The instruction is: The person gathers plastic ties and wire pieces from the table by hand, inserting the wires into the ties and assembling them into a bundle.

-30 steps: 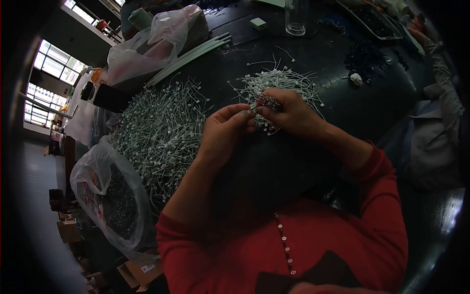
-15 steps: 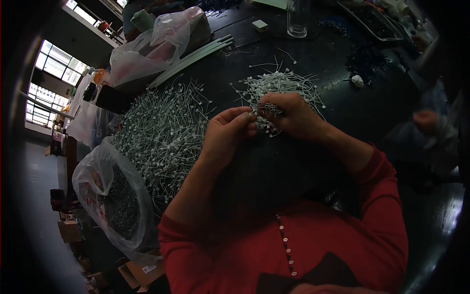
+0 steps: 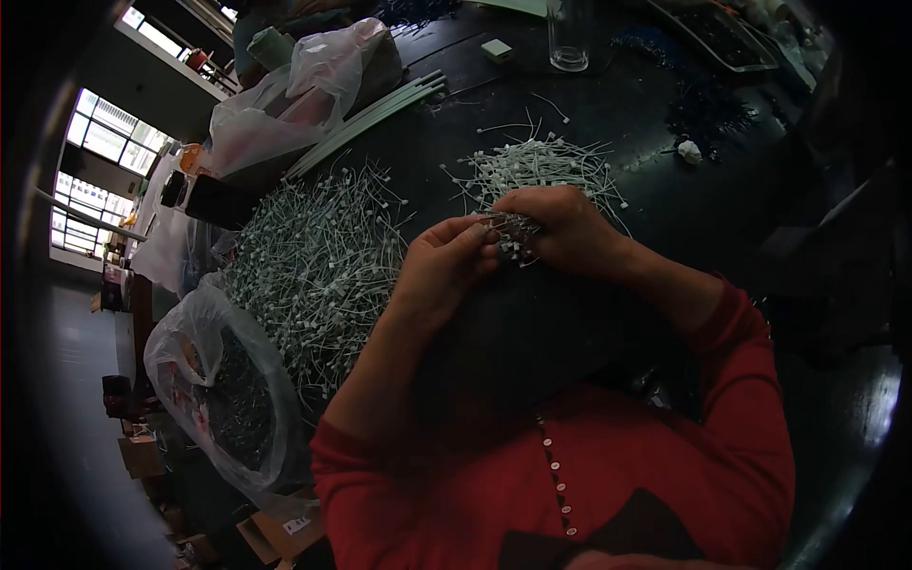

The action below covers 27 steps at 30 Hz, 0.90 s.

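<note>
My right hand (image 3: 567, 228) is closed around a bunch of small metallic pieces (image 3: 514, 226) with white bits among them. Thumb and forefinger of my left hand (image 3: 445, 258) are pinched together at the left end of that bunch; whatever is between those fingertips is too small to make out. Just beyond my hands lies a pile of thin white leads with small white end blocks (image 3: 551, 163). To the left of my left forearm spreads a larger heap of similar white leads (image 3: 318, 256).
An opened clear plastic bag (image 3: 275, 380) with dark small pieces stands at the left. Behind are pale green rods (image 3: 380, 119), a filled plastic bag (image 3: 318, 71), a small white box (image 3: 496, 49) and a clear glass (image 3: 568, 57). A white crumpled lump (image 3: 689, 152) lies right.
My right hand has tilted slightly, and more of the bunch shows below its fingers. My left hand stays close to it. Another person's hand at the right has gone from view.
</note>
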Each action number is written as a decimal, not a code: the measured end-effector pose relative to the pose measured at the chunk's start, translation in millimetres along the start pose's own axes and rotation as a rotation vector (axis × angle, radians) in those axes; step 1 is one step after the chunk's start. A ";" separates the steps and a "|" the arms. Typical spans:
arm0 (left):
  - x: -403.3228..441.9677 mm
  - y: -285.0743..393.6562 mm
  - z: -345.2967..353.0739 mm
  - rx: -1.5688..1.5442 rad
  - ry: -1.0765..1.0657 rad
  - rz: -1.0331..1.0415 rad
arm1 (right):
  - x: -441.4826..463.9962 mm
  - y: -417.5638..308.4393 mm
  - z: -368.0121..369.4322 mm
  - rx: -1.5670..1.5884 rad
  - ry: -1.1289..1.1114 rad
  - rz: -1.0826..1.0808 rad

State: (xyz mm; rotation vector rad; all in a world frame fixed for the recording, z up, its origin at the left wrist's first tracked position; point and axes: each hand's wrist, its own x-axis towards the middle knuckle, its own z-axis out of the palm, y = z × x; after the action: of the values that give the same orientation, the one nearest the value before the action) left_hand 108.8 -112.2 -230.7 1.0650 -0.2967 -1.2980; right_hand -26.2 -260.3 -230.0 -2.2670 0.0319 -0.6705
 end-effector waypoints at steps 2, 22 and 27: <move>-0.2 -1.7 0.8 0.002 -0.007 0.015 | 1.3 -0.6 -0.9 0.100 -0.028 0.077; -52.2 72.4 -34.9 0.832 0.168 0.227 | 8.1 4.0 -19.1 0.513 0.100 0.249; -41.0 61.1 -24.2 1.684 0.310 0.664 | 8.2 -1.3 -20.5 0.509 -0.009 0.310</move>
State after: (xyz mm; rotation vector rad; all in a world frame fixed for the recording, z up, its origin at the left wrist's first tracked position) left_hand 151.9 -71.0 -181.3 2.2022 -1.4891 -0.0018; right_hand -29.1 -274.8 -213.6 -1.7268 0.1838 -0.4408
